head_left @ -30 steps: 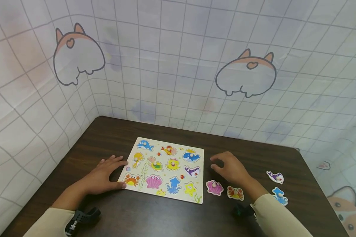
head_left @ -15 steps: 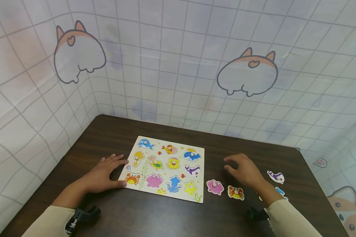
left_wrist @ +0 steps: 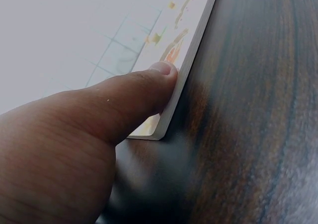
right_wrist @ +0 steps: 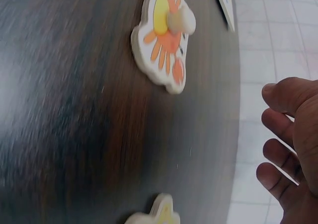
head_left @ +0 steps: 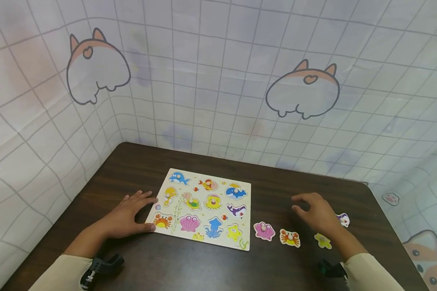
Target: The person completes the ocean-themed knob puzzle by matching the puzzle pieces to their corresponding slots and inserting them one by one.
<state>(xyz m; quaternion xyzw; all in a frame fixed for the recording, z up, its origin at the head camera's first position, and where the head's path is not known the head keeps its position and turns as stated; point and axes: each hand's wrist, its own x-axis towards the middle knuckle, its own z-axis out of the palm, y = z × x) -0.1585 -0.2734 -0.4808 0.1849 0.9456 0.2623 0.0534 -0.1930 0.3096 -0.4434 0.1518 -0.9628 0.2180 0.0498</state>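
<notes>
My left hand (head_left: 125, 216) lies at the left edge of a wooden knob puzzle board (head_left: 194, 177), its fingers spread. In the left wrist view the thumb (left_wrist: 131, 92) rests on the board's edge near a corner. My right hand (head_left: 318, 212) hovers over the table on the right, fingers loosely bent, with nothing held. Nearest to it are a yellow starfish piece (head_left: 323, 241), a crab piece (head_left: 289, 237) and a purple whale piece (head_left: 344, 220), partly hidden by the hand. In the right wrist view the crab piece (right_wrist: 164, 40) and its knob show clearly.
A pink shell piece (head_left: 264, 231) lies just right of the board. Several sea-animal pieces with knobs sit in the board, among them a blue whale (head_left: 236, 194). A patterned curtain (head_left: 218, 81) hangs behind the dark wooden table (head_left: 189, 266).
My right hand has moved right, away from the board, past the crab piece. The starfish piece has come into sight and the blue squid piece is now hidden. The left hand stays put.
</notes>
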